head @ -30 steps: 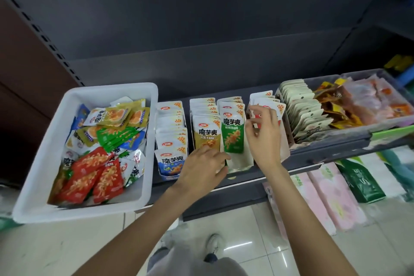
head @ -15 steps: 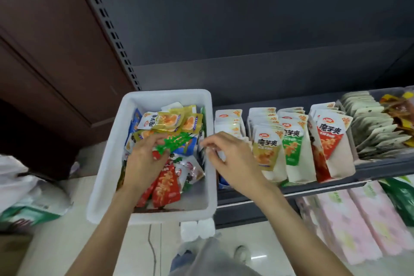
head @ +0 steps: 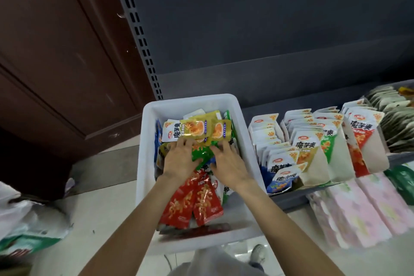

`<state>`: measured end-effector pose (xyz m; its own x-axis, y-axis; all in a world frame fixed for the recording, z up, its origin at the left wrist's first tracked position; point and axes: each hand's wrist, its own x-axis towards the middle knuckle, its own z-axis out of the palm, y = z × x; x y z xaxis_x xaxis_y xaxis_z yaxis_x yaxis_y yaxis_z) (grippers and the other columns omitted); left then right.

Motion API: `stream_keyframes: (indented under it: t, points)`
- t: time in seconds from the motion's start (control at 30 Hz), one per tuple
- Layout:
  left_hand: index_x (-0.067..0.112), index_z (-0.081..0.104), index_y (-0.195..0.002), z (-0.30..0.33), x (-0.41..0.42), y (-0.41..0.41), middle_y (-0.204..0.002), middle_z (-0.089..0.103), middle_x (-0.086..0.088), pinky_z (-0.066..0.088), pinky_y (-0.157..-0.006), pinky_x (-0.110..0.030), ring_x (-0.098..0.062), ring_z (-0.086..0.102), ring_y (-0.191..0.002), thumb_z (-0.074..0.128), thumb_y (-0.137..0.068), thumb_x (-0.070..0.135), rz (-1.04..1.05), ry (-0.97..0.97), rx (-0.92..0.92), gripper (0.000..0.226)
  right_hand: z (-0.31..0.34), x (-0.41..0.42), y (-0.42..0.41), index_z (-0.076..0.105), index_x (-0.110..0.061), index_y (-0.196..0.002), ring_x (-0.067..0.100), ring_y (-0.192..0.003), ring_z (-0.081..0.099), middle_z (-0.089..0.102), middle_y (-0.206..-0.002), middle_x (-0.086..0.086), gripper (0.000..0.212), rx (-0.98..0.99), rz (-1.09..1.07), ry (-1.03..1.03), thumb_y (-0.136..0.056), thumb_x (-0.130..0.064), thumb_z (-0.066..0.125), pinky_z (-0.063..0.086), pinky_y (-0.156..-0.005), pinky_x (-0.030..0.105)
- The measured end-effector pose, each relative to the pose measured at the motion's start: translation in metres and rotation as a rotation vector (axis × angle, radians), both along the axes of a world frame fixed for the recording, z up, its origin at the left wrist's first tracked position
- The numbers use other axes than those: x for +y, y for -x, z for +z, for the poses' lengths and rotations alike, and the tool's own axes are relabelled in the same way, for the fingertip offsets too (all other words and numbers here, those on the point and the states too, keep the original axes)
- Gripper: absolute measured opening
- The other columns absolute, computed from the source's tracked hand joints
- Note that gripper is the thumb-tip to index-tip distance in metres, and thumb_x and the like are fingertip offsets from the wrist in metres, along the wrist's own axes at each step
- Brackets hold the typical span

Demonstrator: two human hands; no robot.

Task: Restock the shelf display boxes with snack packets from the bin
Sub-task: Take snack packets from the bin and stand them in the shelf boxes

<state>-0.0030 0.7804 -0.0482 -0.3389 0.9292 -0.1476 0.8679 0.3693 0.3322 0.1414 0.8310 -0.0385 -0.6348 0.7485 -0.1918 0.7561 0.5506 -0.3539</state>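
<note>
Shelving fills the upper part of the view: a dark grey back panel (head: pixel 268 18) with a slotted upright (head: pixel 139 29) at its left edge, and to the left of that a brown wooden door (head: pixel 56 51). Pale floor tiles (head: pixel 100 208) run along the bottom, with a crumpled white and green bag (head: pixel 29 226) lying at the far left and a shoe tip (head: pixel 258 253) showing near the lower edge. A grey shelf (head: pixel 289 199) carries a row of display boxes (head: pixel 313 152), upright snack packets standing in them in files of blue, yellow, green and red fronts, and a clear tray of pale packets (head: pixel 394 119) sits just beyond on the right. Below the shelf lean pink wrapped packs (head: pixel 369 208). A white plastic bin (head: pixel 143 163) stands at the left end of the shelf, touching the first box, and holds loose packets: yellow packets (head: pixel 197 127) at the far end, red packets (head: pixel 195 199) at the near end, a green packet (head: pixel 202 154) in the middle. Both bare forearms reach down into the bin, palms down. The left hand (head: pixel 179 159) rests on the pile with fingers spread and lightly bent, its fingertips against the green packet's left edge. The right hand (head: pixel 228 163) lies alongside, fingers bent onto the same packet from the right; whether either hand truly pinches it I cannot tell.
</note>
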Motion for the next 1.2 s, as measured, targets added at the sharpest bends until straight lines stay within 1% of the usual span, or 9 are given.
stream_keyframes:
  t: [0.13,0.27,0.47,0.67,0.8,0.9,0.97,1.07,1.2]
  points:
    - [0.023,0.05,-0.119,0.004,0.004,0.01,-0.122,0.048,0.0,0.05,-0.081,-0.035,-0.024,0.058,-0.101,0.07,-0.078,0.044,-0.054,-0.05,0.002,0.05,0.0,-0.002,0.001,0.038,-0.019,-0.141,0.03,-0.125,0.036,0.031,-0.138,0.007,0.052,0.05,-0.062,0.029,-0.092,-0.022,0.054,0.041,-0.102,0.04]
    - [0.027,0.062,-0.111,0.016,0.001,0.012,-0.111,0.064,0.004,0.05,-0.075,-0.031,-0.016,0.063,-0.093,0.064,-0.083,0.041,-0.122,-0.138,0.084,0.031,0.008,-0.004,0.003,0.04,-0.019,-0.139,0.028,-0.124,0.041,0.039,-0.138,0.007,0.049,0.145,-0.129,0.063,-0.093,-0.025,0.054,0.042,-0.099,0.038]
    - [0.029,0.074,-0.083,0.04,-0.014,0.0,-0.079,0.072,0.01,0.049,-0.048,-0.023,-0.01,0.064,-0.06,0.069,-0.08,0.029,-0.125,-0.504,0.07,0.006,0.035,-0.011,-0.002,0.043,-0.022,-0.134,0.016,-0.089,0.064,0.063,-0.102,-0.003,0.048,0.615,-0.449,0.354,-0.093,-0.045,0.05,0.053,-0.085,0.04]
    - [0.019,0.074,-0.093,0.066,-0.031,-0.022,-0.087,0.072,0.007,0.039,-0.055,-0.005,0.01,0.055,-0.064,0.067,-0.085,0.026,0.084,-0.823,-0.367,0.012,0.074,-0.017,-0.026,0.047,-0.019,-0.12,0.02,-0.085,0.069,0.065,-0.106,0.012,0.028,0.978,-0.605,0.62,-0.095,-0.03,0.053,0.057,-0.063,0.028]
    - [0.019,0.075,-0.095,0.079,-0.028,-0.045,-0.087,0.071,0.004,0.053,-0.064,-0.023,-0.005,0.063,-0.076,0.067,-0.085,0.028,-0.34,-0.981,-0.118,0.016,0.103,-0.016,-0.052,0.054,-0.012,-0.113,0.021,-0.085,0.071,0.071,-0.098,0.008,0.03,1.128,-0.625,0.697,-0.091,-0.032,0.058,0.059,-0.072,0.035]
    - [0.025,0.075,-0.096,0.088,-0.016,-0.071,-0.104,0.069,0.008,0.044,-0.091,-0.031,-0.011,0.059,-0.102,0.067,-0.084,0.04,-0.59,-0.97,-0.044,0.021,0.117,-0.009,-0.084,0.06,-0.012,-0.093,0.012,-0.071,0.07,0.073,-0.075,-0.002,0.007,1.265,-0.657,0.515,-0.088,-0.009,0.063,0.057,-0.065,0.031]
    - [0.029,0.069,-0.109,0.097,-0.008,-0.091,-0.124,0.059,0.008,0.03,-0.106,-0.033,-0.012,0.047,-0.121,0.062,-0.081,0.055,-0.595,-0.88,-0.125,0.039,0.126,-0.004,-0.111,0.062,-0.009,-0.103,0.013,-0.071,0.068,0.073,-0.08,0.0,0.019,1.303,-0.676,0.457,-0.085,-0.002,0.064,0.055,-0.061,0.027]
    - [0.035,0.048,-0.131,0.117,0.005,-0.124,-0.137,0.043,0.013,0.03,-0.107,-0.026,-0.004,0.037,-0.13,0.062,-0.075,0.062,-0.527,-0.689,-0.47,0.064,0.141,0.0,-0.153,0.064,-0.015,-0.106,0.017,-0.084,0.068,0.073,-0.093,0.001,0.026,1.345,-0.646,0.38,-0.083,-0.003,0.064,0.057,-0.069,0.032]
    - [0.045,0.04,-0.13,0.137,0.043,-0.17,-0.124,0.054,0.017,0.041,-0.094,-0.016,0.002,0.054,-0.111,0.07,-0.077,0.042,-0.487,-0.51,-0.797,0.061,0.153,0.01,-0.207,0.064,-0.012,-0.103,0.002,-0.073,0.065,0.072,-0.085,-0.009,0.02,1.319,-0.628,0.227,-0.087,0.0,0.058,0.049,-0.06,0.014]
